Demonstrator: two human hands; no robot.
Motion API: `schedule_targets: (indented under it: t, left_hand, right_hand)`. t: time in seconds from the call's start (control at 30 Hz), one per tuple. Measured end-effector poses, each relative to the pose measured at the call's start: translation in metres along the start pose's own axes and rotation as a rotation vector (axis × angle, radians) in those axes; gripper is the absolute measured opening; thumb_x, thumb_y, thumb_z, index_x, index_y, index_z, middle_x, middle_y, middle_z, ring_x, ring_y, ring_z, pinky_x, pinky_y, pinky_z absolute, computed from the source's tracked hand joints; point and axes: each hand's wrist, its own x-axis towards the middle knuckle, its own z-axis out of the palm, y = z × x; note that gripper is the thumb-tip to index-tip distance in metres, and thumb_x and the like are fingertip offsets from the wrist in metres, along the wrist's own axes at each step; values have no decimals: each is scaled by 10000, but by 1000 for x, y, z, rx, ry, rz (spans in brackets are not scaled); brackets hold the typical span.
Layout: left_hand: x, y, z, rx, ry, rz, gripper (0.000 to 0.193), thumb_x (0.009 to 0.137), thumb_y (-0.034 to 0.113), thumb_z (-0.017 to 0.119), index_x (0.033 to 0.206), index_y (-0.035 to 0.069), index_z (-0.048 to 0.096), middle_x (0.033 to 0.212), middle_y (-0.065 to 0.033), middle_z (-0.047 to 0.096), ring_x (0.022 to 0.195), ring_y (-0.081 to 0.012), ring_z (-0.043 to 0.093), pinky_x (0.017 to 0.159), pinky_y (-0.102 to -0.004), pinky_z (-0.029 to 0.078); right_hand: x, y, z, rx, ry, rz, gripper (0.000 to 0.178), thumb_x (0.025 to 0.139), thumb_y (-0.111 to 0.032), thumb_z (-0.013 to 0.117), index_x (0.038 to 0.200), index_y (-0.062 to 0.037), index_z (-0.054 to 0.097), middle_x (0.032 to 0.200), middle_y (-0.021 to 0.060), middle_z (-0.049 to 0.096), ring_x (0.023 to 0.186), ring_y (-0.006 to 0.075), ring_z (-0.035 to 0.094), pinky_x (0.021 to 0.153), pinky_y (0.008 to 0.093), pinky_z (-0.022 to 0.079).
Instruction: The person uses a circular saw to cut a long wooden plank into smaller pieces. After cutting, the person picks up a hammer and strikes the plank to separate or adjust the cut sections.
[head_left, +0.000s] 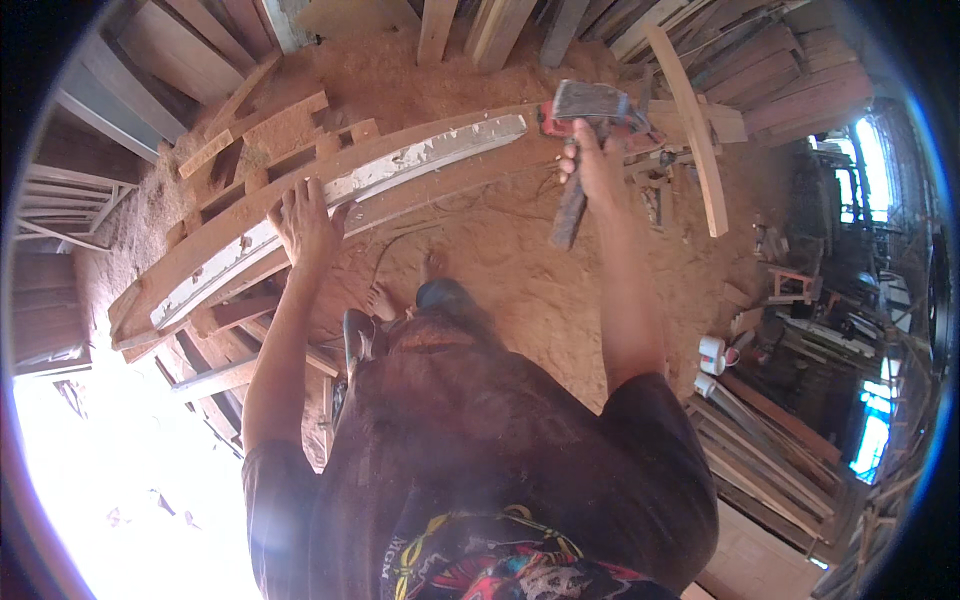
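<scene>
A long wooden beam (420, 153) with flaking white paint lies slantwise across a broad plank bench (160, 280). My left hand (303, 222) grips it near the middle, fingers over the far edge and thumb on the near side. Past the beam's right end, my right hand (592, 165) is closed round the dark handle of a hatchet (588, 100). The broad metal head is up and away from me, and the handle's lower end hangs below my fist. Partly hidden behind the head is a red power tool (640, 135) on the bench's right end.
A curved timber strip (690, 130) juts out at the right. Boards (490, 35) lean along the far side, and more timber (765, 465) lies stacked at the lower right near white buckets (710, 355). Reddish sawdust covers the ground (500, 270). My bare feet (380, 300) are near the bench.
</scene>
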Motion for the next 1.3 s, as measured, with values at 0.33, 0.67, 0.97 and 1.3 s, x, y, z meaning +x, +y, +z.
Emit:
schedule_targets:
  t: [0.33,0.67,0.97,1.3]
  left_hand:
    - [1,-6,5,34,7,17,666,888,501,843,1345,74,614,1276,-108,656,1252,-313,596,1099,-543,374]
    - [3,-3,2,39,-62,-30,684,875,489,854,1361,78,604,1273,-98,649,1260,-298,588,1099,-526,367]
    - [3,-1,3,18,-43,-28,648,881,497,844,1330,85,626,1268,-104,655,1258,-321,589,1103,-536,374]
    - [-1,-6,1,-15,-19,-33,636,889,506,834,1336,105,624,1275,-107,661,1271,-342,591,1123,-547,373]
  right_hand:
    - [-2,24,37,-81,58,125,275,1084,-317,708,1059,-82,567,751,13,593,570,124,591,501,323,522]
    - [-1,26,33,-99,-195,198,293,1091,-330,687,1128,-64,569,739,13,570,551,127,574,475,335,513]
    - [-5,25,67,-284,-301,250,284,1106,-315,674,1136,-81,516,735,-1,555,539,102,554,461,308,505]
    - [-43,62,96,-85,-402,224,272,1110,-304,676,1102,-67,542,744,27,590,528,110,567,474,326,524]
